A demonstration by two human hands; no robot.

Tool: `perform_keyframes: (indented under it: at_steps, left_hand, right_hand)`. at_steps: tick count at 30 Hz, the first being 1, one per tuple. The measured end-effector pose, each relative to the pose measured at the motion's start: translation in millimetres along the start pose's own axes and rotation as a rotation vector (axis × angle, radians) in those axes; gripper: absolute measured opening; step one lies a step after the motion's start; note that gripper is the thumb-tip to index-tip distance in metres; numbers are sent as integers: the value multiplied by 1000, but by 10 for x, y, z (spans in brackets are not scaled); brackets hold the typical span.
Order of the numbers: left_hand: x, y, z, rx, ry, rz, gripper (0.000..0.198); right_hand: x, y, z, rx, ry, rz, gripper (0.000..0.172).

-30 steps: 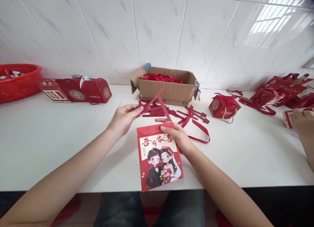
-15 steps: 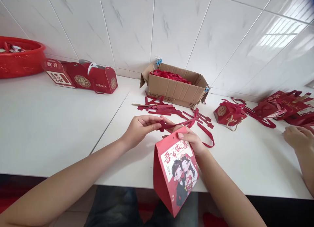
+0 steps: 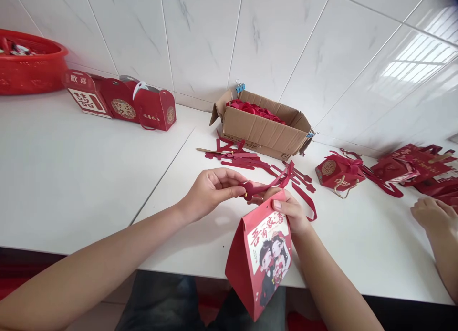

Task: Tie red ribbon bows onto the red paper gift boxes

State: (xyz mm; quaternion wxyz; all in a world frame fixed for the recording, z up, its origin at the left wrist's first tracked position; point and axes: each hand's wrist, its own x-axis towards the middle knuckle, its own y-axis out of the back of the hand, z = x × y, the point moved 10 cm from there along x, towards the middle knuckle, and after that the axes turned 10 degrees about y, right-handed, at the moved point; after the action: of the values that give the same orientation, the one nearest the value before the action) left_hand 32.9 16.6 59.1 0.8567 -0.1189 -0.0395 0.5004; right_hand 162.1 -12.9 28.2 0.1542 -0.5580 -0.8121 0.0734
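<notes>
Red box [image 3: 265, 259] juts past the table edge [image 3: 186, 269] (right hand [image 3: 292, 211] pinches it).

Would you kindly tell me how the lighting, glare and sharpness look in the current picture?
Head view: a bright, barred reflection glares off the tiled wall at upper right; head view: a soft shadow falls on the white table below the left hand; head view: the couple printed on the held gift box reads clearly, while the gift bags at far right look softer.

Left of the left fingers [image 3: 232, 193], the table [image 3: 118, 169] offers passage; ahead, loose straps [image 3: 239, 162] and a cardboard box [image 3: 263, 133] obstruct.
</notes>
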Motion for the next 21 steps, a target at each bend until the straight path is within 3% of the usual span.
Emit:
perform_keyframes:
  at_steps: [5, 8, 10, 13, 15, 18, 21]
  left_hand:
    - [22, -114, -133, -80, 120, -133, 21]
    - [14, -108, -126, -70, 131, -117, 24]
    - [-10, 50, 16, 39, 12, 52, 22]
    - [-234, 356, 443, 307, -364, 465, 19]
    - [-399, 415, 629, 423, -566, 630, 20]
    - [-427, 434, 672, 445, -624, 678, 21]
    - [-275, 437, 519, 337, -430, 599, 23]
  right_hand:
    - [3, -65, -59, 16, 38, -42, 20]
    - [6, -97, -48, 43, 6, -28, 21]
    - [13, -82, -64, 48, -14, 26, 20]
    - [4, -7, -152, 7, -14, 125, 20]
    - [-32, 103, -264, -72, 38, 217, 22]
    - [-169, 327, -541, -279, 253, 442, 22]
    - [-408, 292, -909, -642, 644, 655, 7]
